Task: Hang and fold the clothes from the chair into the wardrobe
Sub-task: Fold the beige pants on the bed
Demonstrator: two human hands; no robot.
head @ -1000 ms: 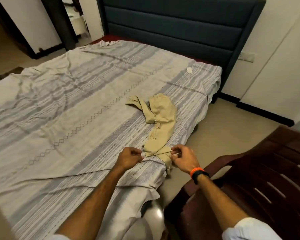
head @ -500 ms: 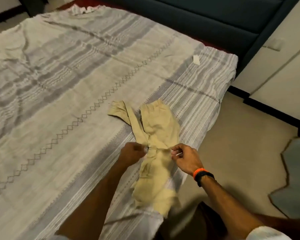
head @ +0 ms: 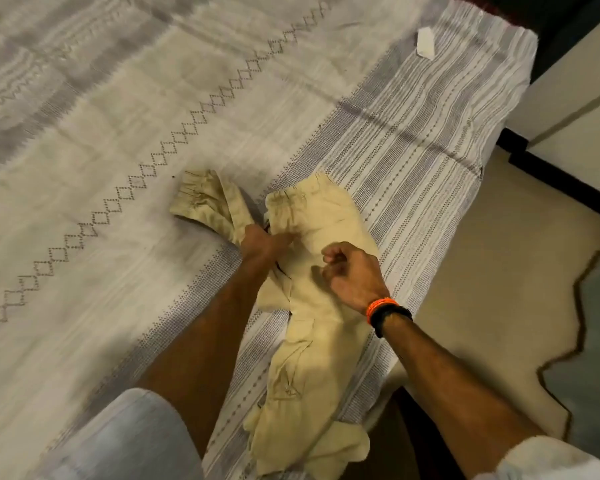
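Observation:
Beige trousers (head: 312, 341) lie crumpled along the right edge of the bed (head: 187, 98), one end hanging over the near corner. Their two far ends split apart, one (head: 201, 202) to the left and one (head: 312, 209) to the right. My left hand (head: 260, 244) grips the cloth where the two parts meet. My right hand (head: 350, 271), with an orange and a black band on its wrist, is curled over the middle of the trousers and seems to pinch a fold. The wardrobe and the hangers are out of view.
The bed carries a white and grey striped sheet with a diamond stitch line. A small white tag (head: 425, 43) lies near its far right corner. Beige floor (head: 499, 271) runs along the right side. A pale panel with a dark skirting (head: 575, 98) stands at the upper right.
Both hands moved from the near end of the trousers up to their middle. The view has tilted down and closer to the bed, and the chair has dropped out of sight.

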